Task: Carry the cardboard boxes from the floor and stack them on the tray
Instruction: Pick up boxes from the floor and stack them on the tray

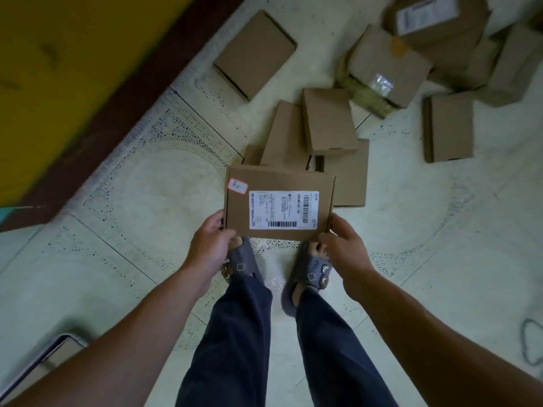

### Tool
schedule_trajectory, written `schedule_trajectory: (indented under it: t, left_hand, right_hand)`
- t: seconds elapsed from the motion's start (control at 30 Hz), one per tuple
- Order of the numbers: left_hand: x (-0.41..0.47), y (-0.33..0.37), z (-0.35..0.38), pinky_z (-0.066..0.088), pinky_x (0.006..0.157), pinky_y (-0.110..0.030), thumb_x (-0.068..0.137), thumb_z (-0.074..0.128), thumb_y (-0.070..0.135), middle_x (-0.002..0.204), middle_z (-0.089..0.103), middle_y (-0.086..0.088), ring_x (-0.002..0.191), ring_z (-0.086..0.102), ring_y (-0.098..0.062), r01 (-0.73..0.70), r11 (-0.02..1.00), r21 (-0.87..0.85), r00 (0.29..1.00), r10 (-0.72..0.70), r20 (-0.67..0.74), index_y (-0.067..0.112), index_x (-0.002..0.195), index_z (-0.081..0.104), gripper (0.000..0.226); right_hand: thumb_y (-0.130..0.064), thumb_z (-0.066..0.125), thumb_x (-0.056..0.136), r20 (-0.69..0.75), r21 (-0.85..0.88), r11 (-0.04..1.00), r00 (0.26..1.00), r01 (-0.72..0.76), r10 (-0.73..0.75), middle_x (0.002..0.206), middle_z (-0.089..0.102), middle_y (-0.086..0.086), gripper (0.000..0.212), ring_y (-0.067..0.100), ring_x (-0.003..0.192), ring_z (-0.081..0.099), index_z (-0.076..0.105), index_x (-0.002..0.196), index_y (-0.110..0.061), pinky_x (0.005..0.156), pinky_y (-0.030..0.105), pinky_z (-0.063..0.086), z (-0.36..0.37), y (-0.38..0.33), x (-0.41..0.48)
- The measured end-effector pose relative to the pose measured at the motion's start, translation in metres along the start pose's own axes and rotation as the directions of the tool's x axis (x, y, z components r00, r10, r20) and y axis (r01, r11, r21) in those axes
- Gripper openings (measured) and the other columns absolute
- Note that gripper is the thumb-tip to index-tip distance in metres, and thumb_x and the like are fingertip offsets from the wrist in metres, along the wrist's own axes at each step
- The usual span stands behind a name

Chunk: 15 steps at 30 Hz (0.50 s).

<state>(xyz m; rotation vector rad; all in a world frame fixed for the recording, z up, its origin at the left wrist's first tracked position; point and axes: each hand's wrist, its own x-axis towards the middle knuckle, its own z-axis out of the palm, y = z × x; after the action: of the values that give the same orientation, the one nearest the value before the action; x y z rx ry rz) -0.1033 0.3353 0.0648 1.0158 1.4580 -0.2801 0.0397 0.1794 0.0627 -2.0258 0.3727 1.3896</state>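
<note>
1. A cardboard box [279, 205] with a white shipping label and a small red-edged sticker on its top face is held level above the floor [141, 186], in front of the person's feet; it is clear of the boxes below it.
2. The box is gripped at its near left corner by the left hand [210, 245]; the fingers are curled round the edge, thumb on top.
3. The near right corner is gripped the same way by the right hand [345, 248]; its fingers are closed on the box.
4. Just beyond the held box, a cluster of plain boxes [327, 121] is seen overlapping on the floor; a single flat box [255, 54] lies apart to the upper left; another box [449, 127] lies to the right; a loose pile [388, 66] fills the upper right.
5. Grey sandals [244, 259] are seen under the held box's near edge.
6. A metal-edged corner [44, 356] is cut off at the lower left; what it is cannot be told.
</note>
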Motion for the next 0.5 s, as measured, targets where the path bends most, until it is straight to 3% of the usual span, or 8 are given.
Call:
schedule_trajectory:
  t: [0.07,0.17,0.3,0.37,0.5]
  left_hand:
    - [-0.026,0.007,-0.008,0.042,0.065,-0.015,0.095,0.050,0.004,0.096,0.059,0.021,0.087,0.058,0.003,-0.015,1.000,-0.014,1.000,0.015,-0.011,0.031,0.128,0.052,0.043]
    - [-0.070,0.017,-0.016,0.040,0.065,-0.015,0.093,0.049,0.002,0.099,0.060,0.016,0.082,0.055,0.007,-0.052,0.998,-0.036,0.998,0.051,-0.030,0.035,0.122,0.052,0.044]
    - [-0.132,0.018,-0.025,0.040,0.063,-0.012,0.093,0.049,0.001,0.091,0.058,0.020,0.078,0.053,0.009,-0.099,0.988,-0.115,0.992,0.090,-0.085,0.040,0.111,0.050,0.043]
    - [-0.166,0.010,-0.029,0.040,0.067,-0.013,0.095,0.049,0.003,0.091,0.057,0.022,0.081,0.052,0.009,-0.119,0.982,-0.144,0.987,0.101,-0.127,0.041,0.110,0.051,0.041]
    - [-0.235,-0.018,-0.034,0.041,0.072,-0.017,0.096,0.050,0.008,0.096,0.056,0.019,0.084,0.053,0.006,-0.161,0.965,-0.209,0.969,0.115,-0.220,0.030,0.127,0.054,0.038]
  right_hand:
    - [-0.001,0.046,0.094,-0.009,-0.020,0.999,0.999,0.031,-0.031,0.114,0.067,-0.008,0.044,0.014,0.107,0.060,0.059,0.125,-0.029,0.092,0.033,0.050,-0.006,-0.009,-0.028]
    - [-0.002,0.045,0.096,-0.003,-0.047,0.994,0.995,0.100,-0.100,0.106,0.067,-0.013,0.038,0.006,0.097,0.060,0.059,0.113,-0.033,0.076,0.019,0.045,-0.015,-0.019,-0.072]
    - [-0.004,0.043,0.098,0.005,-0.120,0.977,0.984,0.178,-0.178,0.103,0.065,-0.014,0.037,0.010,0.098,0.058,0.058,0.097,-0.038,0.091,0.028,0.042,-0.025,-0.025,-0.120]
    - [-0.005,0.043,0.099,0.031,-0.145,0.969,0.980,0.200,-0.198,0.101,0.064,-0.016,0.036,0.008,0.094,0.058,0.058,0.098,-0.038,0.091,0.028,0.041,-0.029,-0.026,-0.145]
    - [-0.014,0.044,0.102,0.133,-0.222,0.932,0.956,0.286,-0.262,0.099,0.063,-0.019,0.030,0.001,0.088,0.056,0.059,0.097,-0.039,0.087,0.024,0.041,-0.038,-0.026,-0.196]
